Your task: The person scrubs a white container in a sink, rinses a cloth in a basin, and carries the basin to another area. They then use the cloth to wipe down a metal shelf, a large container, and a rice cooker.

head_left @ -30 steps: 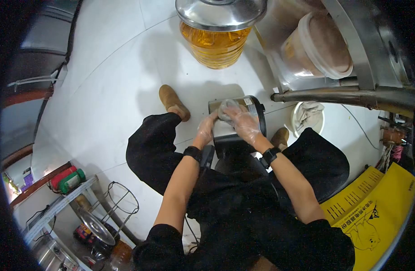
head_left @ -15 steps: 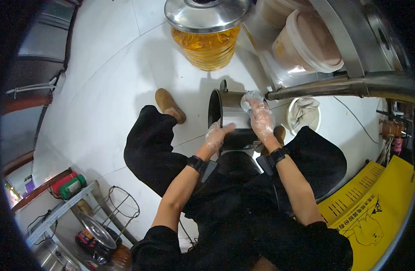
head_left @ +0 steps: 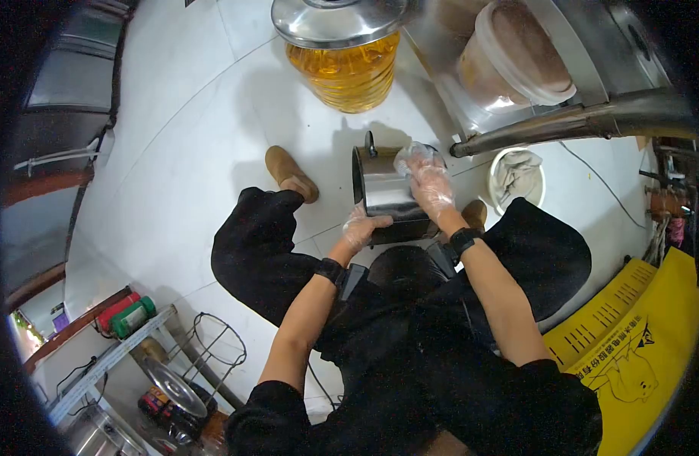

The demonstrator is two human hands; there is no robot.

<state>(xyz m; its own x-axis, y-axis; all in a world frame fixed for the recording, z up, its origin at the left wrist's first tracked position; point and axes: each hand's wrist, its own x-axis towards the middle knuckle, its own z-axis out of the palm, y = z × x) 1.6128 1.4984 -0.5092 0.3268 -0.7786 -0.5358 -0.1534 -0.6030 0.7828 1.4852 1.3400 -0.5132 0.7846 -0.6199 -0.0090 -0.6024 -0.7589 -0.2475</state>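
A steel pot [head_left: 386,186] is tipped on its side between the person's knees, its dark opening facing left and a small handle at the top. My left hand [head_left: 358,229], in a clear plastic glove, grips the pot's near rim, with the thumb along the outer wall. Gloved in the same way, my right hand [head_left: 429,185] presses on the upper side of the pot, its fingers bent around a whitish, see-through wad that I cannot make out.
A jar of orange liquid [head_left: 348,76] with a steel lid stands ahead. At right are a white bucket with a cloth [head_left: 542,182], a metal pole [head_left: 562,128], a lidded tub [head_left: 490,72] and yellow board [head_left: 653,342]. A wire rack [head_left: 220,334] is at lower left.
My right hand has moved slightly left and up over the pot's side. The pot's wall shows more from above, while my left hand stays at the rim. The view has shifted slightly.
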